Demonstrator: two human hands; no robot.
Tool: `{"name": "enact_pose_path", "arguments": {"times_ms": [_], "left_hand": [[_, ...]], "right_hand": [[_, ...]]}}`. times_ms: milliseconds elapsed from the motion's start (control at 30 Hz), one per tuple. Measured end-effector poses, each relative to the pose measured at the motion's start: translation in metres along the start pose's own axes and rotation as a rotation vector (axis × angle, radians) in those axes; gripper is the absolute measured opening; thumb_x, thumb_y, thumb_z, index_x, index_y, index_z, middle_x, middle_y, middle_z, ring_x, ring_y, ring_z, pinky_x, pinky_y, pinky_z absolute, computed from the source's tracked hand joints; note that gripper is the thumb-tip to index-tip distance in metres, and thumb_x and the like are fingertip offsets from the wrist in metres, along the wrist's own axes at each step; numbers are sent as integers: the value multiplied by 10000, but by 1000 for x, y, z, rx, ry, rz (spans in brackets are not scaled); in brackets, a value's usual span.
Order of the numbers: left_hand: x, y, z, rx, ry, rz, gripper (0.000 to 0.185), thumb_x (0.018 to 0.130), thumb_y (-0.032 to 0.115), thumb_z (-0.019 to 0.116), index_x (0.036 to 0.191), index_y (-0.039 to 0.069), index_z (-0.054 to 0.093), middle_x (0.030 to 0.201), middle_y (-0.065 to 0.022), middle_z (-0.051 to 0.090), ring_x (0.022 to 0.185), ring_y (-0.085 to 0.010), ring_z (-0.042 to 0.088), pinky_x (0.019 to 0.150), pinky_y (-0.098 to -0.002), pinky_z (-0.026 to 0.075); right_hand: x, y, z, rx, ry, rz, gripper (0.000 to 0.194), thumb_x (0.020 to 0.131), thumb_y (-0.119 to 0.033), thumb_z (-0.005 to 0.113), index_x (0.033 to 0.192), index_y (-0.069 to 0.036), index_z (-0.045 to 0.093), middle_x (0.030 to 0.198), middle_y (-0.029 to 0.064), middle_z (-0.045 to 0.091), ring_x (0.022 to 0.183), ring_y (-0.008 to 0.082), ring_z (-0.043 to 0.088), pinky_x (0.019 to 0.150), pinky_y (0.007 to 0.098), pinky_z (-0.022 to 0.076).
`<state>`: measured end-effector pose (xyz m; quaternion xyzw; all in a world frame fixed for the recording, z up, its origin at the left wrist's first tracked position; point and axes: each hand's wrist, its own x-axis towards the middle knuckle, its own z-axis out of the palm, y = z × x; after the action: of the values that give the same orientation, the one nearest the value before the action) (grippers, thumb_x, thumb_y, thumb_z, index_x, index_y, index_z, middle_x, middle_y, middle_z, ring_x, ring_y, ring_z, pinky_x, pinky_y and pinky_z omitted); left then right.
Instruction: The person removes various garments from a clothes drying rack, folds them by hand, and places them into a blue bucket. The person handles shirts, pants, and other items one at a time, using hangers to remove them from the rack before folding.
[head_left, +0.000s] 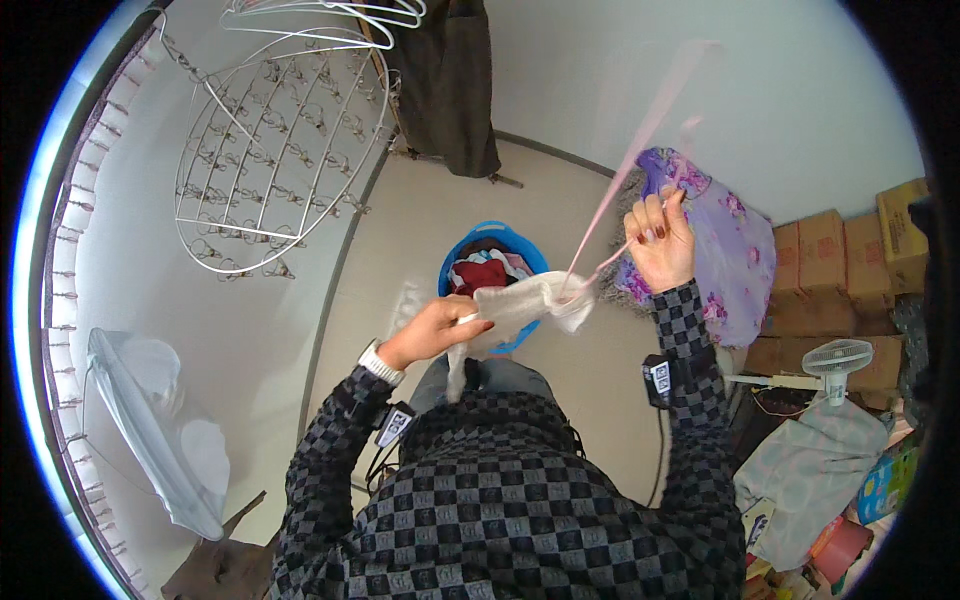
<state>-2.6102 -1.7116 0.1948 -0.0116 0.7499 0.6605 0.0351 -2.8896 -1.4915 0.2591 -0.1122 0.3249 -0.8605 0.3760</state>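
Observation:
My left hand (439, 330) grips one end of a crumpled white cloth item (517, 304), which stretches to the right in the air. At its far end a pink cord or ribbon (619, 180) comes out, blurred, one length of it swinging up towards the wall. My right hand (661, 236) is raised and closed on another length of this pink cord. Below the white cloth a blue basket (537, 255) on the floor holds a heap of clothes, among them a dark red piece (478, 276).
A round metal drying rack (262, 161) with many clips hangs at upper left, beside white hangers (322, 11). Dark trousers (461, 90) hang behind the basket. Right are a purple floral cloth (739, 255), cardboard boxes (821, 247) and a small fan (837, 360).

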Motion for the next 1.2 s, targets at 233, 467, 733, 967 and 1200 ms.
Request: {"name": "enact_pose_path", "arguments": {"times_ms": [233, 467, 733, 967, 1200], "left_hand": [[69, -82, 31, 359, 72, 73, 209, 877, 224, 665, 947, 28, 677, 912, -175, 657, 875, -363, 609, 783, -411, 487], [32, -125, 34, 293, -1, -2, 336, 873, 206, 651, 1137, 2, 609, 1037, -188, 658, 974, -352, 629, 883, -408, 486], [-86, -149, -14, -28, 49, -192, 254, 949, 126, 575, 1160, -8, 623, 1114, -126, 676, 1033, -221, 640, 917, -331, 488], [-168, -143, -35, -243, 439, -284, 248, 969, 127, 561, 1159, -21, 621, 1126, -104, 663, 1092, -185, 607, 971, -301, 462], [-224, -152, -33, -381, 692, -319, 236, 963, 113, 562, 1147, -17, 631, 1135, -94, 663, 1100, -177, 604, 982, -300, 458]], "right_hand": [[6, -17, 36, 33, -88, -195, 226, 1009, -330, 509, 1004, -115, 581, 610, -30, 276, 569, 96, 263, 565, 267, 249], [17, -25, 129, -691, -175, -298, 296, 1023, -175, 484, 1246, -2, 571, 699, -29, 416, 629, 69, 354, 580, 225, 285], [63, 29, 313, -1158, -321, -457, 260, 1005, -131, 472, 1174, -7, 625, 685, -31, 519, 548, 22, 392, 492, 184, 311], [187, 84, 393, -1398, -374, -628, 213, 936, -129, 514, 922, 3, 680, 624, 59, 650, 588, 131, 619, 569, 306, 469], [247, 124, 412, -1334, -346, -302, 210, 955, -83, 500, 913, 35, 669, 619, 95, 637, 415, 123, 533, 396, 273, 415]]}}
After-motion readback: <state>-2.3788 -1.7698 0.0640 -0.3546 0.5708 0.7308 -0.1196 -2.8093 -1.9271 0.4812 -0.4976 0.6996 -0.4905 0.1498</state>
